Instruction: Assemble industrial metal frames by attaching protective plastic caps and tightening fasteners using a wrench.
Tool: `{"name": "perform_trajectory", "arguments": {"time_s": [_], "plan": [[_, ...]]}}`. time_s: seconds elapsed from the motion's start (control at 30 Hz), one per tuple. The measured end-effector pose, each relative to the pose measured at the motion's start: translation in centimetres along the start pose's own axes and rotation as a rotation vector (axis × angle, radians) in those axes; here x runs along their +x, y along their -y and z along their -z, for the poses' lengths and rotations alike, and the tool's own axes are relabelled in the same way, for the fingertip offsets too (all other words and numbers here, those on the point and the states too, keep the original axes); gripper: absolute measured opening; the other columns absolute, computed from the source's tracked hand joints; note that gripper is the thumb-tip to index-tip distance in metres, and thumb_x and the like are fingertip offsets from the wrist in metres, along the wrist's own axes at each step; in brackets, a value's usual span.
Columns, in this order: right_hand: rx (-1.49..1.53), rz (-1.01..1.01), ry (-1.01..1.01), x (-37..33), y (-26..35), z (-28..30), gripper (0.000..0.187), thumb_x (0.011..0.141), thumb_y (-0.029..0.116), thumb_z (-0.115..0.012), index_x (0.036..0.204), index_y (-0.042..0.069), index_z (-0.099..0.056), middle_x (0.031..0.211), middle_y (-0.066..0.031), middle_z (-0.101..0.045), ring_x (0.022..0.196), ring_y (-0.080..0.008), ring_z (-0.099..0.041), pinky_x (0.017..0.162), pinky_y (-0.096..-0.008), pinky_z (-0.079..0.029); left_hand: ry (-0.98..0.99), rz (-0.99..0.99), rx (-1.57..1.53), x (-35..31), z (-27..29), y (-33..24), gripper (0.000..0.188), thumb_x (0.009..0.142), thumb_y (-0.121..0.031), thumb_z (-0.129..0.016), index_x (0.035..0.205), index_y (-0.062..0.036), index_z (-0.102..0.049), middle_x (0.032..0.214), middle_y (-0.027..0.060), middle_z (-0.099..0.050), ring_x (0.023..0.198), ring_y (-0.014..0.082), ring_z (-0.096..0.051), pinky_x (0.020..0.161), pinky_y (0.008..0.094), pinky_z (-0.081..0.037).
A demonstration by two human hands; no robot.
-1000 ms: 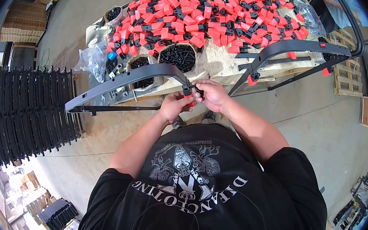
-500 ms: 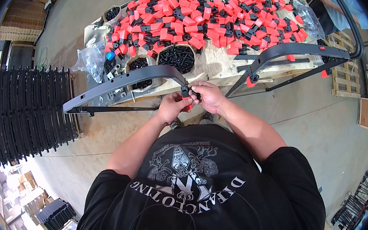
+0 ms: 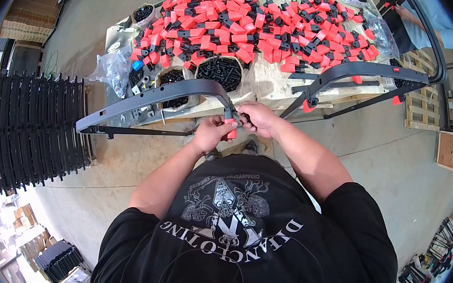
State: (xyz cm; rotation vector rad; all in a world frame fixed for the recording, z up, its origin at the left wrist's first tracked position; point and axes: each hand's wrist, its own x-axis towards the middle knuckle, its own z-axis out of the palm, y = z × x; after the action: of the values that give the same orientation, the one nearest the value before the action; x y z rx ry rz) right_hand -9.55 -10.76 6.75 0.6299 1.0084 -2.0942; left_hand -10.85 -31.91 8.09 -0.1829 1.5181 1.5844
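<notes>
My left hand (image 3: 210, 134) is closed around a red and black plastic piece (image 3: 232, 133) at the near end of a black curved frame (image 3: 159, 94). That frame arches from the left over the table's front edge. Beside the same joint, my right hand (image 3: 260, 119) has its fingers curled on a small black part (image 3: 247, 119); its exact kind is too small to make out. The two hands are close together, just in front of my body.
A wooden table (image 3: 265, 87) bears a heap of red and black pieces (image 3: 211, 21) and a tub of black bolts (image 3: 220, 73). Another black frame (image 3: 355, 71) lies at right, near a person (image 3: 410, 20). Stacked black bars (image 3: 31, 132) stand left; a pallet (image 3: 424, 101) is far right.
My right hand has turned and its fingers have curled in more tightly by the joint. My left hand keeps its hold on the red and black piece. The whole view has shifted slightly.
</notes>
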Motion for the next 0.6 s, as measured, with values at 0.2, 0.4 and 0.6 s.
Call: {"name": "perform_trajectory", "arguments": {"time_s": [0.2,0.4,0.6], "plan": [[-0.347,0.011,-0.087,0.1,0.3,-2.0,0.020,0.099,0.024,-0.052,0.086,0.009,-0.057,0.065,0.0030,-0.043,0.046,-0.0091,-0.033,0.043,-0.0273,-0.025,-0.021,-0.045,0.065,1.1,0.8,1.6,0.031,0.095,-0.019,-0.073,0.113,0.0045,-0.061,0.103,0.0106,-0.070,0.088,0.0177,-0.067,0.078,0.0322,-0.057],[-0.179,-0.004,-0.030,-0.4,-0.5,0.1,0.031,0.102,0.035,-0.049,0.092,0.007,-0.060,0.071,-0.0006,-0.053,0.055,-0.0125,-0.045,0.048,-0.0303,-0.033,-0.201,0.058,0.173,0.9,1.3,1.3,0.027,0.092,-0.015,-0.074,0.111,0.0030,-0.065,0.102,0.0083,-0.071,0.086,0.0162,-0.067,0.076,0.0307,-0.056],[0.258,0.027,0.359,-3.9,-0.6,0.1,0.071,0.103,0.061,-0.037,0.127,-0.001,-0.059,0.118,-0.0166,-0.066,0.112,-0.0306,-0.063,0.099,-0.0456,-0.048,-0.153,-0.457,0.628,-4.1,-0.1,-2.7,0.021,0.084,-0.015,-0.076,0.100,-0.0029,-0.069,0.095,0.0092,-0.070,0.083,0.0191,-0.068,0.075,0.0341,-0.054]]}}
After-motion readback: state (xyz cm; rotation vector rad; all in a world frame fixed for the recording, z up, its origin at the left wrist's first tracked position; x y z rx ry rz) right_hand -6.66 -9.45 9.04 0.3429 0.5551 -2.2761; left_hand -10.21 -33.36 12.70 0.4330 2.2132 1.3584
